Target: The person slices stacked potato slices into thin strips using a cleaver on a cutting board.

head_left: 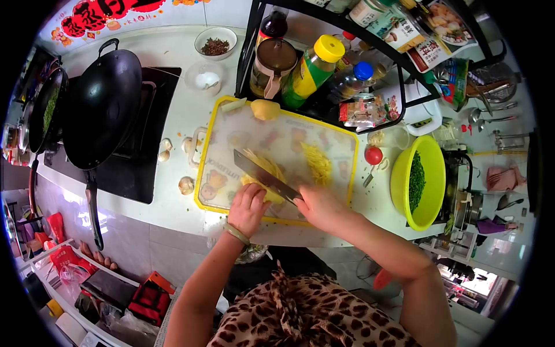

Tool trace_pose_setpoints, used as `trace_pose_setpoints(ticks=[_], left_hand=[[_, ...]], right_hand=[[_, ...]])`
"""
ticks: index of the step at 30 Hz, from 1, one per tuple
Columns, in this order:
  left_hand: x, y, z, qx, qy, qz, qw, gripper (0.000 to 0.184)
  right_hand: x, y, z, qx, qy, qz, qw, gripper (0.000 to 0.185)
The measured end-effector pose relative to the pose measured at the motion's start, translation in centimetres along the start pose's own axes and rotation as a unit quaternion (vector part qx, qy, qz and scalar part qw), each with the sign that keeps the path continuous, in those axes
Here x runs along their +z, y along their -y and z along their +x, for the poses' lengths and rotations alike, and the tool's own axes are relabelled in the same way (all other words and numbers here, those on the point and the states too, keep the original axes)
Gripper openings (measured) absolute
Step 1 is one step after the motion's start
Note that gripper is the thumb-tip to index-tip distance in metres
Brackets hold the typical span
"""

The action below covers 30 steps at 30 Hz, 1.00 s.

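Note:
My right hand (318, 205) grips a kitchen knife (261, 173), its broad blade slanting to the upper left over the cutting board (231, 124). Under and beside the blade lies pale yellow sliced potato (270, 164), partly hidden by the knife and fingers. My left hand (248, 207), a bangle at its wrist, presses curled fingers onto the potato just left of the blade. A pile of potato shreds (317, 164) lies to the right on the board. A peeled potato (265, 110) sits at the board's far edge, beside a pale piece (233, 104) I cannot identify.
A black wok (104, 110) stands on the stove at left, its handle over the counter edge. Garlic bulbs (186, 185) lie left of the board. At right are a tomato (373, 154) and a yellow-green bowl (435, 188) of chopped greens. A black rack (248, 58) holds bottles behind.

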<state>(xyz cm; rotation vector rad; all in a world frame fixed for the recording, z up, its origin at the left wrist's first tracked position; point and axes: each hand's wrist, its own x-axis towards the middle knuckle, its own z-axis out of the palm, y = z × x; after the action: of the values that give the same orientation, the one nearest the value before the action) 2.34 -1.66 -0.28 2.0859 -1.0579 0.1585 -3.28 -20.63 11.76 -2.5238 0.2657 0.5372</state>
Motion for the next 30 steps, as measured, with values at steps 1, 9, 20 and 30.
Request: trace_pose_setpoints(ticks=[1,9,20,30], left_hand=[[0.0,0.0,-0.1,-0.003,0.0,0.001,1.0,0.042],[-0.2,0.0,0.1,-0.005,0.008,0.012,1.0,0.037],[0.0,0.1,-0.1,0.002,0.003,0.012,1.0,0.042],[-0.2,0.0,0.0,0.005,-0.005,0.002,1.0,0.043]], right_hand=[[-0.4,0.0,-0.5,0.004,0.026,0.003,1.0,0.024],[0.7,-0.2,-1.1,0.01,0.082,-0.046,0.996,0.023],[5.6,-0.3,3.0,-0.018,-0.071,-0.015,0.997,0.022],[0.1,-0.9,-1.3,0.033,0.041,0.029,0.998,0.023]])
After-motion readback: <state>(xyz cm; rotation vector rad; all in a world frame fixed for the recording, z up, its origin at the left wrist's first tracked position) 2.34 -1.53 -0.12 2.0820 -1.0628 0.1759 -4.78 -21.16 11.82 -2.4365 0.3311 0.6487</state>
